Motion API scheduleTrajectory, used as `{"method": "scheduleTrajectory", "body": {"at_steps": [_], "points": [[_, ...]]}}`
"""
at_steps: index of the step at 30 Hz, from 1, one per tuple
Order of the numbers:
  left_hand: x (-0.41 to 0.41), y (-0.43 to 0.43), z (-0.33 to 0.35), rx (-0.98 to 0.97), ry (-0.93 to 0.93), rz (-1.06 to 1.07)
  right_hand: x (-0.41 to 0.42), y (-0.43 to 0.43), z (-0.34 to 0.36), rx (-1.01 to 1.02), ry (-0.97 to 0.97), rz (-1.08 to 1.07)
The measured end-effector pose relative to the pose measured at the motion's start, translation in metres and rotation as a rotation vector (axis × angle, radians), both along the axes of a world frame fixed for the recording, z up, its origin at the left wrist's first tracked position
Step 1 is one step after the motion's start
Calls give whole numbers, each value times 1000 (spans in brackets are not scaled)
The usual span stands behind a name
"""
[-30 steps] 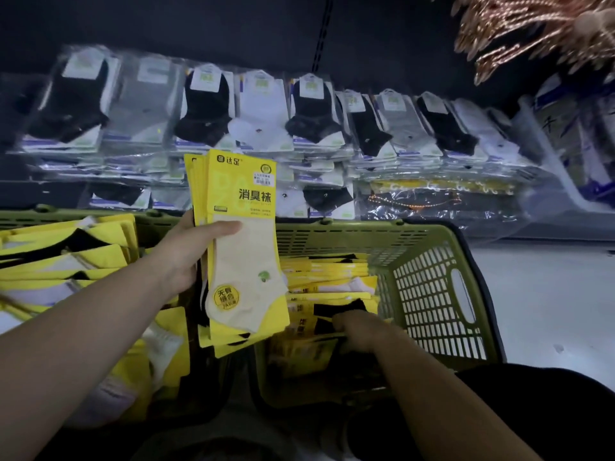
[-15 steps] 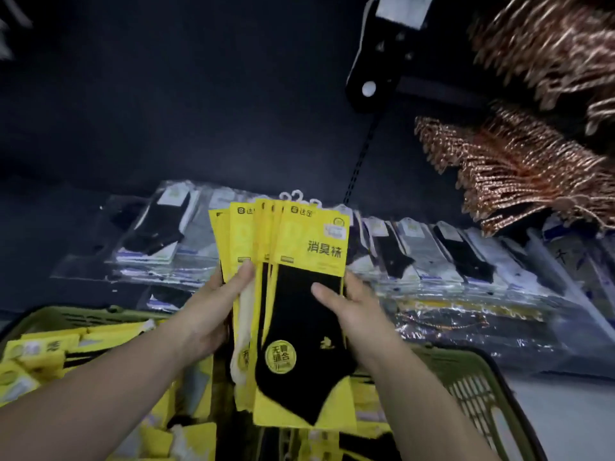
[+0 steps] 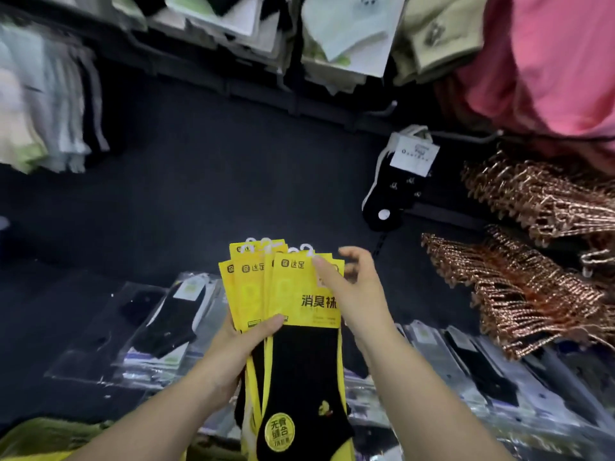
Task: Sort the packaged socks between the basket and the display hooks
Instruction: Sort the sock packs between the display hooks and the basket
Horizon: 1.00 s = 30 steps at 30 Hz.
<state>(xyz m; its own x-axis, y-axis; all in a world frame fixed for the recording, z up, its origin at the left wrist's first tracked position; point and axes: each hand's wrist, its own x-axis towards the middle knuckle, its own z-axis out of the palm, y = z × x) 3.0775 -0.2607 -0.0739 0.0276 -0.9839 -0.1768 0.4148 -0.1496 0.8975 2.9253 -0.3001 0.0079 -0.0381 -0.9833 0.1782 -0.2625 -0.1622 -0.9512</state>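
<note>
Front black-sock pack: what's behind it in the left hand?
Behind the front pack, the left hand grips several more yellow packs, fanned; mainly their tops and white hooks show. Their socks are mostly covered.

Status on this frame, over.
Left hand grips fanned yellow sock packs. Right hand thumb touches front pack near its hook; grip unclear. Nothing blocking the packs.
</note>
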Motion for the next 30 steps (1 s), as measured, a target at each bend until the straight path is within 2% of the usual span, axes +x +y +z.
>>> {"method": "scheduleTrajectory", "body": {"at_steps": [4,9,13,16,20,23,30], "points": [[9,-14,2,-43,28,18,23,-23,24,-17,131,48],[20,-24,8,-59,83,-2,33,-33,43,-53,62,167],[31,-29,14,-129,66,-8,35,-35,46,-23,-71,197],[35,-31,20,-176,52,24,41,-33,43,-49,-148,129],[34,-39,18,-136,91,128,38,-32,43,-97,-234,-28],[39,-45,16,-151,85,224,19,-29,55,-135,-280,-70],[81,-48,14,-229,-111,385,-7,-55,120,-372,-272,-193]]}}
